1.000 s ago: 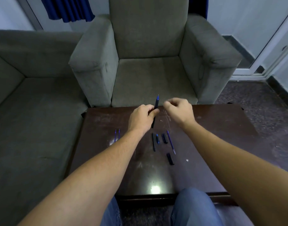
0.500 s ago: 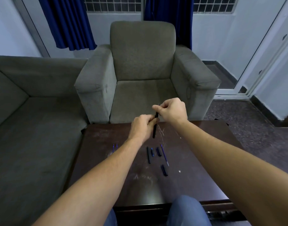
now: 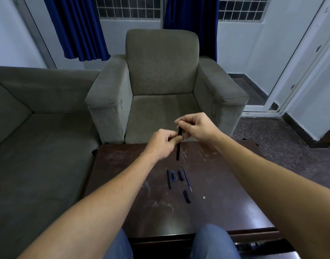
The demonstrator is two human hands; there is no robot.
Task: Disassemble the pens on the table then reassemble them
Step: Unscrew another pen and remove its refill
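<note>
A black pen [image 3: 178, 146] stands nearly upright above the far half of the dark wooden table [image 3: 225, 193]. My left hand [image 3: 163, 144] grips its middle, and my right hand [image 3: 195, 127] pinches its top end. Loose pen parts lie on the table below: a long black barrel [image 3: 169, 179], a small blue piece [image 3: 173, 175], a short black cap [image 3: 180, 175], a thin blue refill [image 3: 187, 178] and another short black cap [image 3: 187, 196] nearer to me.
A grey armchair [image 3: 160, 86] stands just beyond the table, and a grey sofa [image 3: 29, 128] runs along the left. Blue curtains hang at the back wall. My knees in jeans [image 3: 212, 240] sit at the table's near edge.
My right hand has closed on the pen's top, covering the blue tip that stuck up a second ago. The camera has tilted upward, so the table and parts sit lower in view.
</note>
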